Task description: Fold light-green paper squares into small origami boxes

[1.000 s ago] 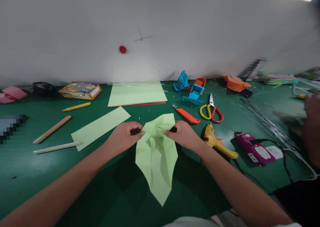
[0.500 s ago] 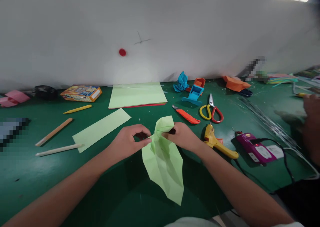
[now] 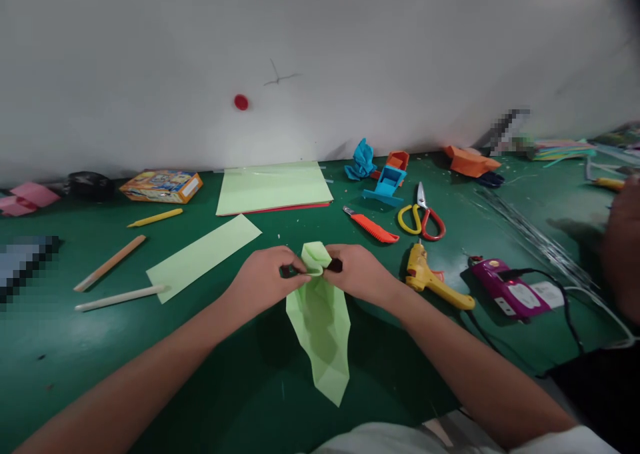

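A folded light-green paper (image 3: 320, 324) hangs point-down above the green table (image 3: 225, 387), narrow and creased. My left hand (image 3: 263, 281) pinches its upper left edge with closed fingers. My right hand (image 3: 357, 272) pinches the upper right edge; the two hands almost meet at the paper's top, where a small flap curls over.
A green paper strip (image 3: 203, 256), a stack of green sheets (image 3: 273, 187), sticks (image 3: 110, 262) and a yellow pencil (image 3: 154, 217) lie left and behind. Orange cutter (image 3: 371, 225), scissors (image 3: 423, 217), yellow glue gun (image 3: 435, 284) and purple device (image 3: 505, 289) lie right. Another person's hand (image 3: 620, 241) is at the far right.
My hands have drawn together, squeezing the paper's top narrower. The wide upper flap has folded inward and the hanging point has swung back toward the middle.
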A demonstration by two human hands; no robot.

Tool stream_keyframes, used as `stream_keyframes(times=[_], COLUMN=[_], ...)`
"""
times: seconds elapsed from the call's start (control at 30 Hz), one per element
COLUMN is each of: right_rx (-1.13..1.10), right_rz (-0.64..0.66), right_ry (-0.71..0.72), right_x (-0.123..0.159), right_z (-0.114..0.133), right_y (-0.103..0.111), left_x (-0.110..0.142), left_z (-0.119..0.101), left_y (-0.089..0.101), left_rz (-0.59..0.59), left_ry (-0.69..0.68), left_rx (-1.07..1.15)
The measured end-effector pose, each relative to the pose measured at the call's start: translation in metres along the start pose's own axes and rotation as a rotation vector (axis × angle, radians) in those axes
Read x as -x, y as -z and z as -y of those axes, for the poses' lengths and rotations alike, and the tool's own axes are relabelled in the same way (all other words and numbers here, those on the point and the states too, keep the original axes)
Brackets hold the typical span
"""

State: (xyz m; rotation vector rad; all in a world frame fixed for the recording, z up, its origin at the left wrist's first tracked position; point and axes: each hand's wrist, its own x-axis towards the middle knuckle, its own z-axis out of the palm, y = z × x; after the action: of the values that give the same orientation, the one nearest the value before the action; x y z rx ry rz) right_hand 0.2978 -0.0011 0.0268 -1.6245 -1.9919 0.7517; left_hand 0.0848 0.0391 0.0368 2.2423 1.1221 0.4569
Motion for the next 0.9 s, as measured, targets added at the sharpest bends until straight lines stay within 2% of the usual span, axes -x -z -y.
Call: stream_keyframes(times=[0.13, 0.3, 0.53, 0.73, 0.9], right_rx=[0.037, 0.042, 0.051, 0.055, 0.021], right_rz=[0.009, 0.029, 0.012, 0.006, -0.016], right_ry=[0.059, 0.063, 0.074, 0.022, 0.011], right_x=[-0.001, -0.001, 0.000, -0.001, -0.001], right_z=[-0.001, -0.001, 0.002, 0.000, -0.001], right_y=[-0.003, -0.005, -0.002, -0.002, -0.004], left_x=[-0.007, -0.016, -0.014, -0.014, -0.009], left_z=[0.002, -0.002, -0.005, -0.008, -0.014], left_y=[0.000, 0.002, 0.000, -0.005, -0.002], left_rz=[-0.015, 0.092, 0.086, 0.085, 0.137], left_ry=[0.124, 0.060, 0.036, 0.056, 0.050], left_rx=[-0.011, -0.009, -0.067, -0.139, -0.201])
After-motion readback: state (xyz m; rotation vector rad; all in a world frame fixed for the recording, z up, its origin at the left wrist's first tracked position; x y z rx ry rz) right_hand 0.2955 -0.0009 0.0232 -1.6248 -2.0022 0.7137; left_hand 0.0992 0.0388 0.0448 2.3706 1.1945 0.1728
